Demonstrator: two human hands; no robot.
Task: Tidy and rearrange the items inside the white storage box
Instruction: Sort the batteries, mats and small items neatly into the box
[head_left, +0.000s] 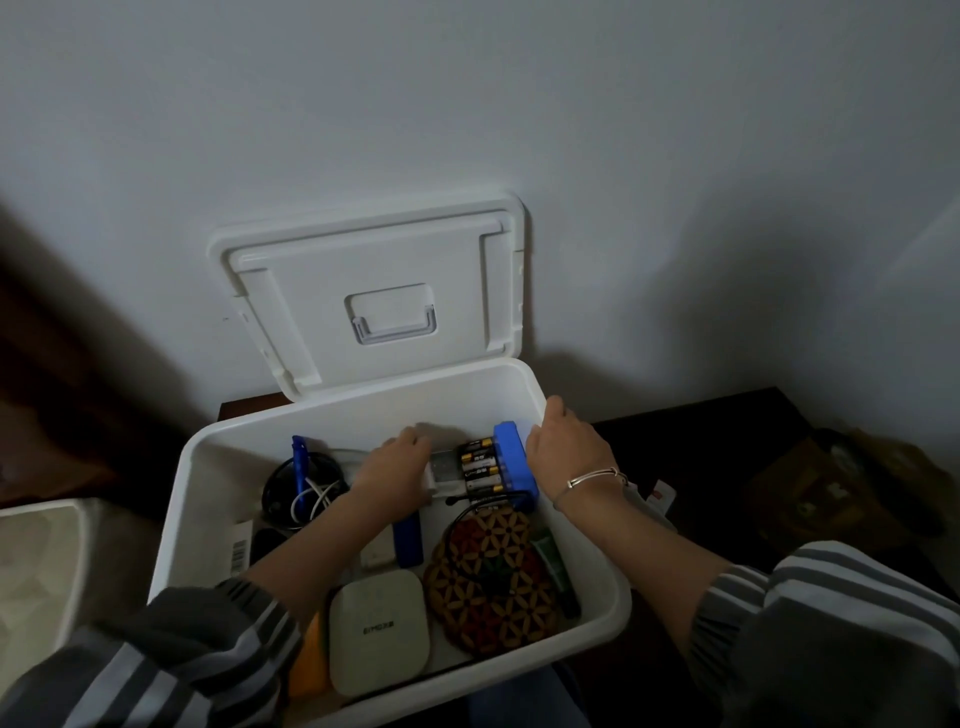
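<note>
The white storage box (176, 499) stands open in front of me, its lid (291, 291) leaning back on the wall. At the far end lies a blue battery case (511, 462) with several black batteries (478, 465) in it. My right hand (563, 447) grips the case's right side. My left hand (395, 470) holds a small clear and white item (441, 470) just left of the batteries. Nearer me lie a patterned round mat (488, 577), a white square device (379, 634), a blue cylinder (408, 540), a dark green tube (556, 566) and a blue pen (300, 462) over coiled cables.
A dark wooden surface (727, 426) carries the box, with dim brown bags (831, 493) at the right. A pale bin (36, 571) stands at the left. The wall rises directly behind the lid. An orange item (306, 660) lies at the box's near left.
</note>
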